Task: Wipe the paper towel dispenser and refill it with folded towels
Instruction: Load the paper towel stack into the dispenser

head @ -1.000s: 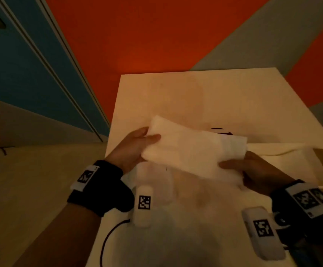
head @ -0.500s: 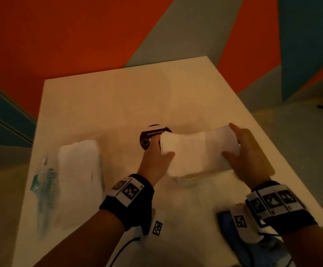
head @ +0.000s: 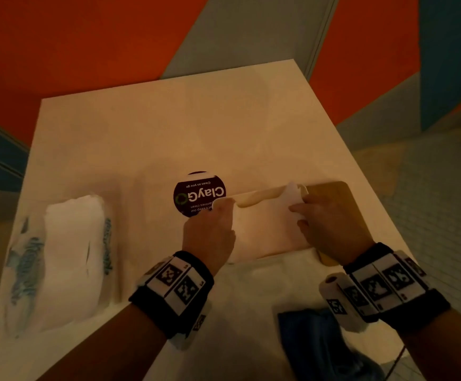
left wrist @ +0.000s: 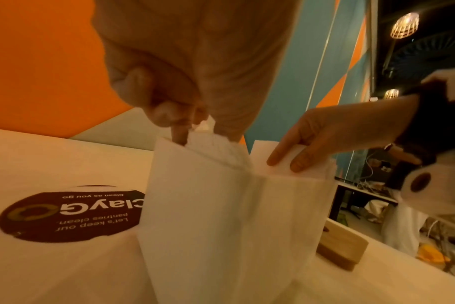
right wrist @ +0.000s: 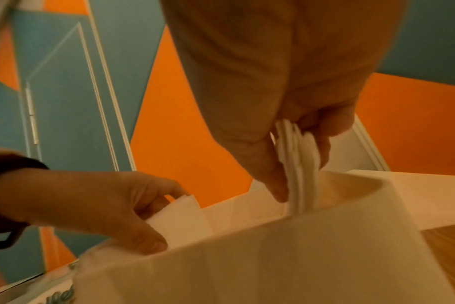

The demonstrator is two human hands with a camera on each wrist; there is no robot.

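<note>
On the bench [head: 169, 127] the dispenser [head: 268, 235] stands right of centre, and a stack of folded towels [head: 292, 195] sits partly down in its open top, with the left hand [head: 210, 235] at the stack's left end and the right hand [head: 331, 224] at its right end. A round sticker [head: 196, 195] lies just behind and left of the dispenser, touching its corner in the head view. A wrapped pack of towels [head: 70, 257] lies well apart at the left edge, and a cloth [head: 314, 345] lies at the near right, before the dispenser.
</note>
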